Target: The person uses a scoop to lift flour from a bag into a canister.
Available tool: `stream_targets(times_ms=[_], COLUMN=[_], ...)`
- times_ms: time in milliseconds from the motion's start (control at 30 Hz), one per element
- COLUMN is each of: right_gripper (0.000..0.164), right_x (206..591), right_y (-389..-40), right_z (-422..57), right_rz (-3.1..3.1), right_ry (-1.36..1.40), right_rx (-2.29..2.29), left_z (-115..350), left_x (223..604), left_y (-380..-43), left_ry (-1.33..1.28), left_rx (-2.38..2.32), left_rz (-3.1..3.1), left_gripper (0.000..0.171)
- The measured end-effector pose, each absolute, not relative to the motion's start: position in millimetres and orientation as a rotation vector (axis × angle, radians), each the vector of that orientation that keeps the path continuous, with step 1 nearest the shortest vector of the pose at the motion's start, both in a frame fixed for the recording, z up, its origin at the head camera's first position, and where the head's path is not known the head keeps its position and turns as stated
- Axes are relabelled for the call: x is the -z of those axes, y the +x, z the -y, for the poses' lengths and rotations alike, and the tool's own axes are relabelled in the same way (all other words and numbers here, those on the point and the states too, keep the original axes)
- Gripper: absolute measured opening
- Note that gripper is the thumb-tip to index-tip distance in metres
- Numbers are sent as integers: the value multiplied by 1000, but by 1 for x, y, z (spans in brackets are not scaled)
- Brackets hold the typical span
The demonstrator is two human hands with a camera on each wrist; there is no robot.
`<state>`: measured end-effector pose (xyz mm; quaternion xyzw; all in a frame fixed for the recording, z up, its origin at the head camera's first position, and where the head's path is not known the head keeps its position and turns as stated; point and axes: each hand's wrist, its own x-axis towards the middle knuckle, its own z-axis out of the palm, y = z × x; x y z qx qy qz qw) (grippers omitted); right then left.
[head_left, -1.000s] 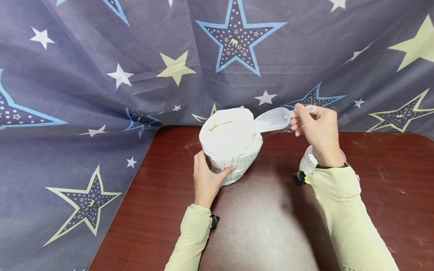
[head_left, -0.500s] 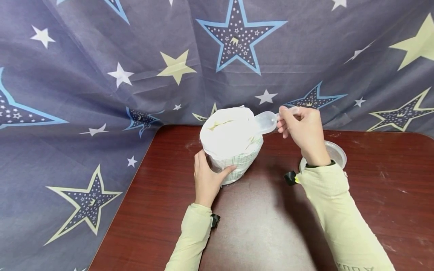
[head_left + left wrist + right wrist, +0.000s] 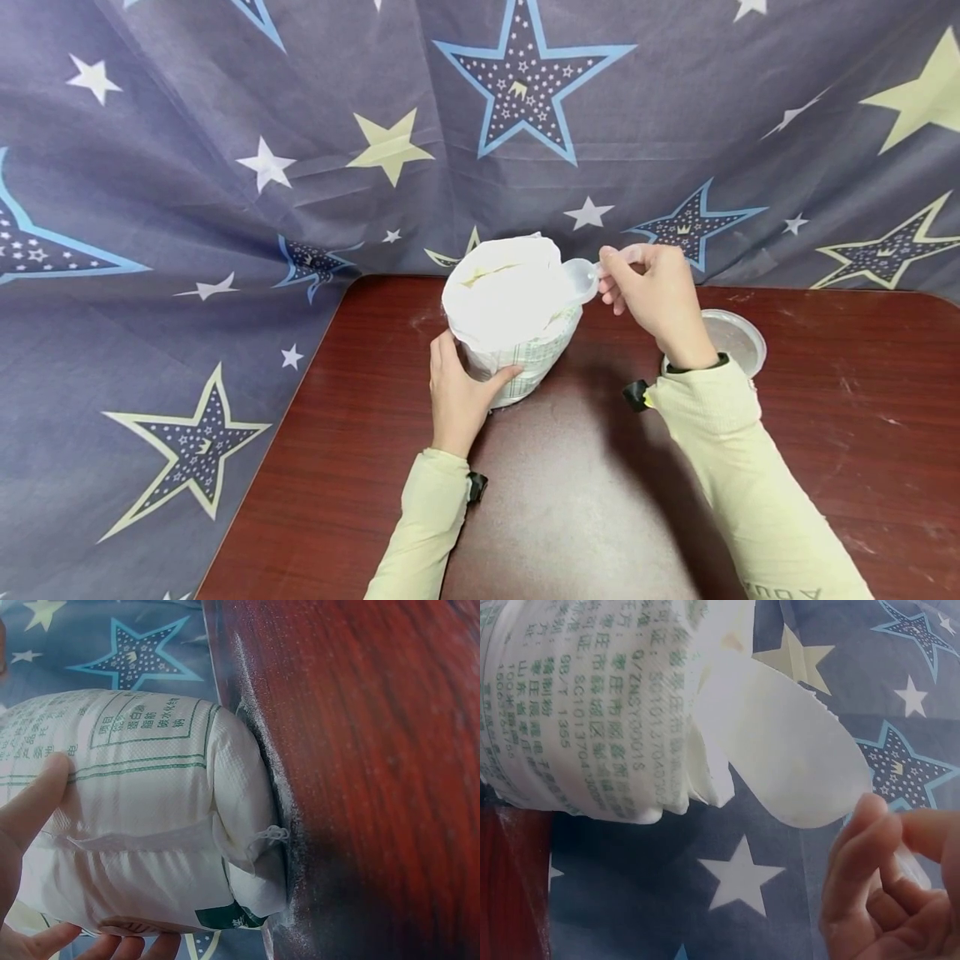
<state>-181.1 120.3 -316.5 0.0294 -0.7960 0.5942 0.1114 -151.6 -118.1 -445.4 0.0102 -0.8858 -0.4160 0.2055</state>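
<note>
While left hand (image 3: pixel 461 402) holds one bag (image 3: pixel 542 354) | right hand (image 3: pixel 662 296): one scoop (image 3: pixel 581 282)

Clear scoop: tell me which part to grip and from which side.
Probably best to pinch the scoop by its slim handle, coming from the person's right: the handle points that way, while the bowl's far end is inside the bag. The right hand pinches it there now.
</note>
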Motion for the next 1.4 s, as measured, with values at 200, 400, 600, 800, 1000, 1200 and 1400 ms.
stream_targets(times_ms=[200, 400, 600, 800, 1000, 1200, 1400], right_gripper=[35, 34, 32, 32, 33, 33, 32], right_x=[324, 332, 337, 338, 338, 338, 342], right_y=[-184, -189, -190, -191, -194, -193, -193], right_z=[-109, -95, -80, -67, -59, -58, -64], right_rz=[2378, 2413, 2432, 2466, 2489, 2443, 2319], right_ry=[99, 128, 151, 175, 185, 137, 38], right_rx=[-1735, -1712, -1704, -1628, -1580, -1741, -1975], left_z=[118, 117, 116, 116, 117, 118, 118], left_x=[446, 447, 447, 446, 447, 449, 448], left_y=[-152, -152, -152, -151, -153, -154, -153], left_ry=[21, 8, 13, 11, 0, 4, -5], left_rx=[1166, 1156, 1148, 1147, 1136, 1137, 1129], left_rz=[2462, 2460, 2464, 2463, 2446, 2445, 2438], left_gripper=[93, 93, 94, 94, 95, 95, 95])
